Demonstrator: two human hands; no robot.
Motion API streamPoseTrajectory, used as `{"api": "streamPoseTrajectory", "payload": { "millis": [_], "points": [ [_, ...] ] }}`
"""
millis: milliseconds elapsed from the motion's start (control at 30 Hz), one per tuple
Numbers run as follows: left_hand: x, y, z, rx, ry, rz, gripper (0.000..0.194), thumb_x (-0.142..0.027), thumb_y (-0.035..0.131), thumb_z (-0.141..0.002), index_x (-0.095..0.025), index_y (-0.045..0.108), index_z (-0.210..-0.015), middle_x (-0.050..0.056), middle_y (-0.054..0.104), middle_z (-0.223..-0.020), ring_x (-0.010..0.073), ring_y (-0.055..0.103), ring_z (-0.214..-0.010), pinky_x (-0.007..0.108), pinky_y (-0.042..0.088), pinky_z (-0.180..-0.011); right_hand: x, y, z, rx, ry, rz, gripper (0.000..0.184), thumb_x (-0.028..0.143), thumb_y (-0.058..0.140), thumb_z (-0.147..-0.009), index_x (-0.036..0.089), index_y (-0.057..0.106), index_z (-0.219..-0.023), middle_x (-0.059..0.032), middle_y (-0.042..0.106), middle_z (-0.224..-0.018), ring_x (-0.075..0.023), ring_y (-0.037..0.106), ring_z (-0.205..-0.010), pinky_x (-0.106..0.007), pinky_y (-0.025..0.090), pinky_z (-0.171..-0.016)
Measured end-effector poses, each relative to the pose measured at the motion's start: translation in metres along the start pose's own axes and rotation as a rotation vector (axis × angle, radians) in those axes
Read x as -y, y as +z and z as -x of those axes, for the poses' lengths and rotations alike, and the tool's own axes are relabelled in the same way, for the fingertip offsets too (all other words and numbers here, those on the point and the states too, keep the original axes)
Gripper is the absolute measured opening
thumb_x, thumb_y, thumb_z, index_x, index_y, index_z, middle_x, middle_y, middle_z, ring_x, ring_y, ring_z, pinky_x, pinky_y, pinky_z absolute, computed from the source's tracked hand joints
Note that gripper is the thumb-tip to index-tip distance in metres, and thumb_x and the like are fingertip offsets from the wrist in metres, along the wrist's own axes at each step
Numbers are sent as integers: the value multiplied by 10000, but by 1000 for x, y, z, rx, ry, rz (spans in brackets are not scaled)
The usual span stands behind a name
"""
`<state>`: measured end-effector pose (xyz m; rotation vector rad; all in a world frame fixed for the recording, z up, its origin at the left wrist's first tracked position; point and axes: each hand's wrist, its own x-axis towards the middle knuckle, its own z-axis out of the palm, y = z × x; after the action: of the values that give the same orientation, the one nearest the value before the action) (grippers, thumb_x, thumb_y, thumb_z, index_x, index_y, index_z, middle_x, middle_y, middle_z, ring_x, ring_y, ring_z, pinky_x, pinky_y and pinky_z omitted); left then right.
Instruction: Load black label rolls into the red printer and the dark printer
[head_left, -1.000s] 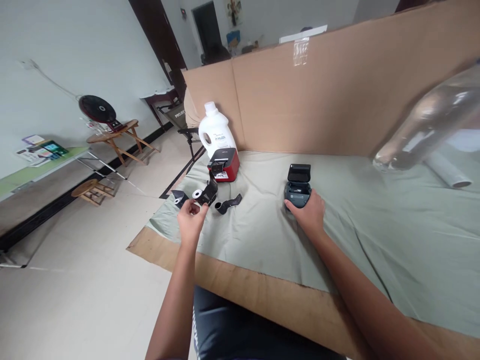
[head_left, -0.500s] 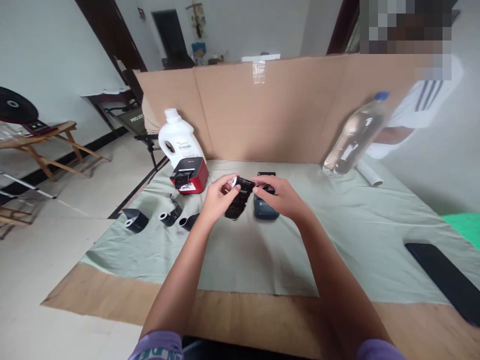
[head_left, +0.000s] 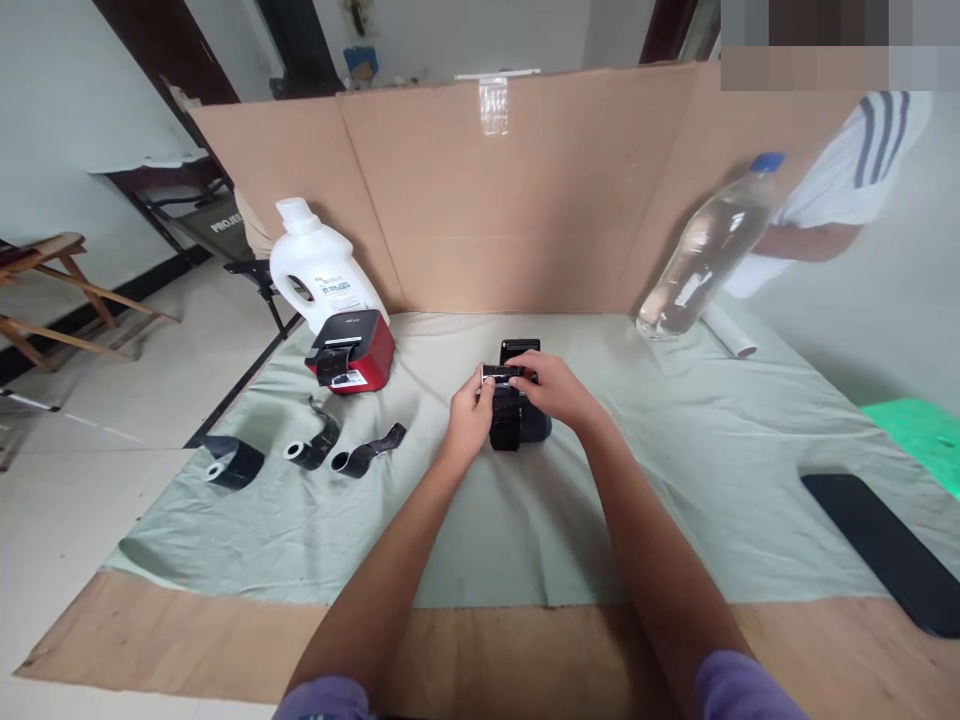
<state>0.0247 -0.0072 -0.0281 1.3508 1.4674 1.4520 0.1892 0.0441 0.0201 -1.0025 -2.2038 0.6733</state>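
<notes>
Both my hands hold a black roll (head_left: 505,415) of label tape over the small dark printer (head_left: 525,400) at the middle of the grey-green cloth (head_left: 675,470). My left hand (head_left: 469,420) pinches the roll's left end, where a white core shows. My right hand (head_left: 551,390) grips its top from the right. The roll's loose strip hangs down in front of the printer, whose lid stands open behind my fingers.
Three more black rolls (head_left: 307,452) lie at the left of the cloth. A red printer (head_left: 351,350) and white jug (head_left: 315,265) stand behind them. A clear bottle (head_left: 701,255), cardboard wall (head_left: 525,190), black phone (head_left: 885,550) and another person's arm (head_left: 810,240) are on the right.
My left hand picked a roll from the left group and carried it to the printer; my right hand joined it. Both hands have now lowered the roll onto the printer. The view turned right.
</notes>
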Motion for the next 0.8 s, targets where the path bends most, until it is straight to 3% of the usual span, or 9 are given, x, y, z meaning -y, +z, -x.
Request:
{"api": "streamPoseTrajectory", "payload": {
  "millis": [67, 267, 367, 533, 800],
  "points": [
    [6, 2, 1, 19, -10, -44, 477, -445, 526, -941, -142, 657, -1285, 114, 711, -1204, 229, 654, -1109, 303, 493, -957, -7, 2, -1, 12, 18, 24, 238, 155, 603, -880, 193, 755, -1058, -58, 724, -999, -181, 632, -831, -316, 486, -814],
    [8, 16, 26, 196, -90, -101, 834, -362, 625, -870, -152, 283, -1602, -26, 675, -718, 152, 602, -632, 256, 490, -667, -35, -3, 2, 49, 190, 122, 262, 136, 630, -849, 196, 778, -1056, -63, 769, -1009, -204, 657, -842, -342, 493, -839],
    [11, 25, 45, 134, -95, -77, 807, -355, 629, -869, -177, 317, -1592, -33, 679, -686, 147, 599, -628, 258, 490, -687, -44, -3, 4, 62, 257, 139, 290, 142, 629, -846, 181, 774, -1094, -69, 772, -1008, -200, 658, -831, -345, 496, -843],
    [23, 33, 65, 33, -137, 43, 731, -411, 642, -874, -178, 411, -1528, -21, 685, -696, 145, 603, -636, 257, 500, -689, -47, -1, 4, 40, 226, 110, 346, 140, 612, -847, 215, 745, -1158, -50, 762, -1114, -187, 650, -846, -344, 496, -864],
    [23, 35, 69, -7, -139, 96, 664, -404, 689, -860, -187, 472, -1449, -11, 703, -721, 147, 646, -668, 258, 517, -723, -46, -4, 7, 6, 168, 244, 336, 158, 610, -863, 243, 742, -1160, -37, 762, -1092, -224, 633, -900, -361, 479, -871]
  ]
}}
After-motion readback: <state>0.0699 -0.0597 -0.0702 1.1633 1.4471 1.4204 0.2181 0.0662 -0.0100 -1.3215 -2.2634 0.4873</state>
